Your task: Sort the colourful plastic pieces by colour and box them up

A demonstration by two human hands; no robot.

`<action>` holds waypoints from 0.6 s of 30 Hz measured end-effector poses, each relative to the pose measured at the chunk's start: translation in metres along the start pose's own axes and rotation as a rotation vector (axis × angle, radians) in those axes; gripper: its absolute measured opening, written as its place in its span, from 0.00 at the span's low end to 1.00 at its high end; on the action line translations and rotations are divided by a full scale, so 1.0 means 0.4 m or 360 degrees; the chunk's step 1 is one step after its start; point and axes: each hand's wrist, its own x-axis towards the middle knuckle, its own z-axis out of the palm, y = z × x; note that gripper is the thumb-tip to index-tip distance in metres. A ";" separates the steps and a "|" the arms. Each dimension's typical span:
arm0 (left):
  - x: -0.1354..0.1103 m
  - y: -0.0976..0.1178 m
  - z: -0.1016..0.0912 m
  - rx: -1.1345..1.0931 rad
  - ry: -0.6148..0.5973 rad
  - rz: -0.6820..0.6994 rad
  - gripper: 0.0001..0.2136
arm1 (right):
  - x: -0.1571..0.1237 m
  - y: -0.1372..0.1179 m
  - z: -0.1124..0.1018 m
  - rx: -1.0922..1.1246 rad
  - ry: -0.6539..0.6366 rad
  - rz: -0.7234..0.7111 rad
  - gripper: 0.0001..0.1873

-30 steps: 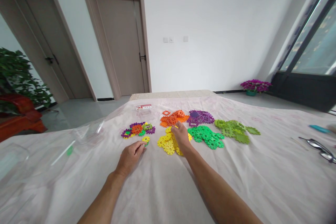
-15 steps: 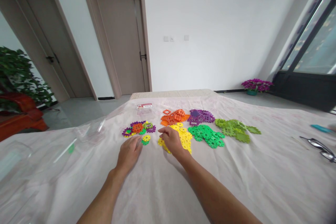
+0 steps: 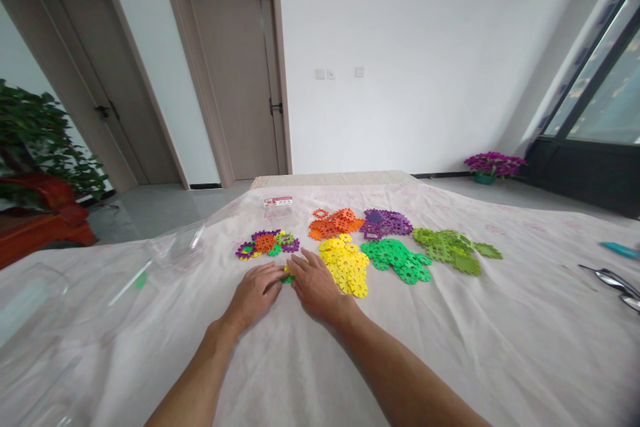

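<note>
The left hand [image 3: 256, 297] and the right hand [image 3: 316, 285] meet over a yellow piece [image 3: 287, 269] and a green piece [image 3: 289, 279] on the cloth-covered tabletop [image 3: 525, 353]. Only slivers of both pieces show. The left fingers lie bent and close together, the right ones slightly apart; whether either hand pinches a piece, I cannot tell.

The yellow pile [image 3: 345, 265] lies just beside the right hand, its overlapping discs partly hiding one another. Beyond the left hand sits a mixed cluster [image 3: 265, 242], its joins too small to make out. Clear plastic [image 3: 177, 247] at left has faint outlines; the right edge cuts off the glasses [image 3: 613, 280].
</note>
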 end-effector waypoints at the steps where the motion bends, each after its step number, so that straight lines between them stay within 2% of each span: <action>1: 0.000 0.001 0.000 -0.0043 0.0033 -0.0014 0.15 | -0.001 -0.003 -0.002 -0.0036 -0.0040 0.0004 0.21; 7: 0.001 -0.005 -0.003 -0.0156 0.0343 -0.0201 0.13 | 0.017 -0.007 -0.008 -0.0140 -0.0158 0.0023 0.09; 10: 0.001 -0.011 -0.008 -0.0152 0.0494 -0.0349 0.12 | 0.021 -0.006 -0.007 -0.0122 -0.0142 0.0024 0.12; 14: -0.004 -0.009 -0.015 -0.0135 0.0576 -0.0619 0.13 | 0.016 0.009 -0.001 -0.0005 -0.0039 0.0053 0.12; 18: -0.010 -0.002 -0.025 -0.0099 0.0544 -0.0857 0.15 | 0.014 0.041 -0.001 0.0038 0.0213 0.0282 0.14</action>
